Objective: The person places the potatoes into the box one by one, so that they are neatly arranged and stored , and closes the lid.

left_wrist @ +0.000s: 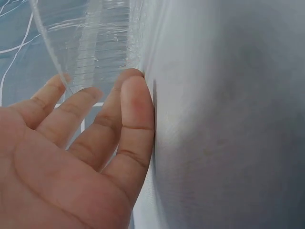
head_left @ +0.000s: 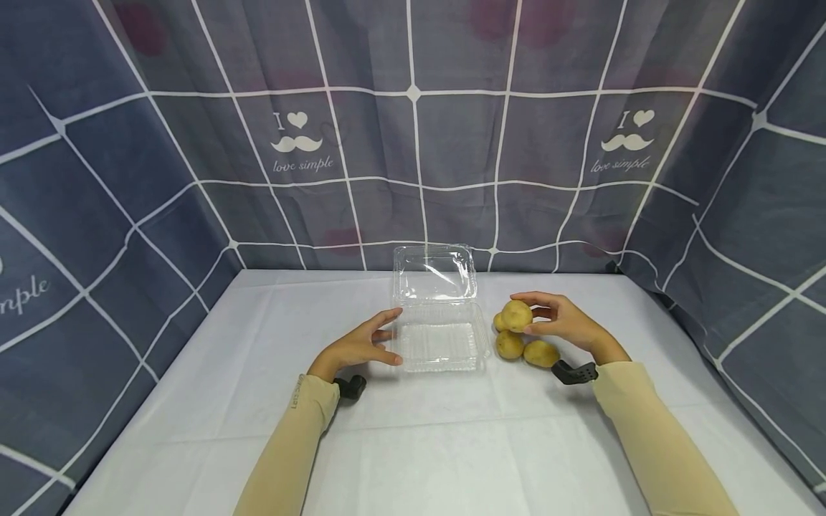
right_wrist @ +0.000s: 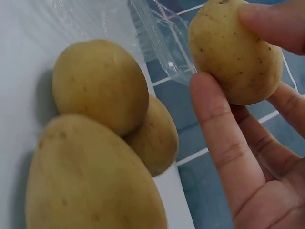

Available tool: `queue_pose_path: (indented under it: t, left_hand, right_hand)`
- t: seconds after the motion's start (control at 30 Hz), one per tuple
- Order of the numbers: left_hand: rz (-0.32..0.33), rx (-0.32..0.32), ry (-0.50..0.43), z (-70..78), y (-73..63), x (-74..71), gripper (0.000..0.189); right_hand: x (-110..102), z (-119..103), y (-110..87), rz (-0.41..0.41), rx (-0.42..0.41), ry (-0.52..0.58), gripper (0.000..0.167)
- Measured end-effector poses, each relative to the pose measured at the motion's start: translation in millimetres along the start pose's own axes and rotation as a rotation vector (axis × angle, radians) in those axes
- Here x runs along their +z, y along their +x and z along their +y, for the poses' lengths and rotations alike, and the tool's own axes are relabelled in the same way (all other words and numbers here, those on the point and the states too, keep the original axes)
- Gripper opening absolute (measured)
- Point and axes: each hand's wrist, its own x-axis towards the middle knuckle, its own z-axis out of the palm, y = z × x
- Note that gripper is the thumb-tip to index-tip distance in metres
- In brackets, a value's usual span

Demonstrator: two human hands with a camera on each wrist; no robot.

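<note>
My right hand [head_left: 571, 326] holds a small yellow potato [right_wrist: 233, 52] between thumb and fingers, raised above the others. Three more potatoes lie close together below it: a round one [right_wrist: 97, 86], a longer one [right_wrist: 90, 176] and a smaller one [right_wrist: 155, 136] partly hidden behind them. To their left stands a clear plastic clamshell box [head_left: 442, 349], its lid [head_left: 435, 274] swung up at the back. At the box's left side is my left hand [head_left: 358, 345], fingers spread and relaxed, with the fingertips [left_wrist: 136, 98] right at its wall and rim.
A white cloth [head_left: 413, 444] covers the table. Grey-blue checked curtains [head_left: 374, 143] enclose the back and both sides, and the raised lid stands near the back one. A black wrist camera [head_left: 574, 372] sits beside the nearest potato.
</note>
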Motion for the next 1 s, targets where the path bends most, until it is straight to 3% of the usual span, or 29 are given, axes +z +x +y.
queue_pose_path:
  t: [0.23, 0.67, 1.0]
  left_hand:
    - [-0.004, 0.016, 0.005, -1.2, 0.3, -1.4, 0.109]
    - [0.006, -0.014, 0.005, 1.9, 0.5, 0.0, 0.108]
    - [0.001, -0.011, -0.002, 1.9, 2.8, 0.3, 0.108]
  right_hand:
    - [12.1, -1.2, 7.0, -0.007, 0.024, 0.001, 0.059]
    - [29.0, -4.8, 16.0, -0.021, 0.06, -0.002, 0.061]
    - [40.0, -6.6, 20.2, -0.033, 0.07, 0.054, 0.063]
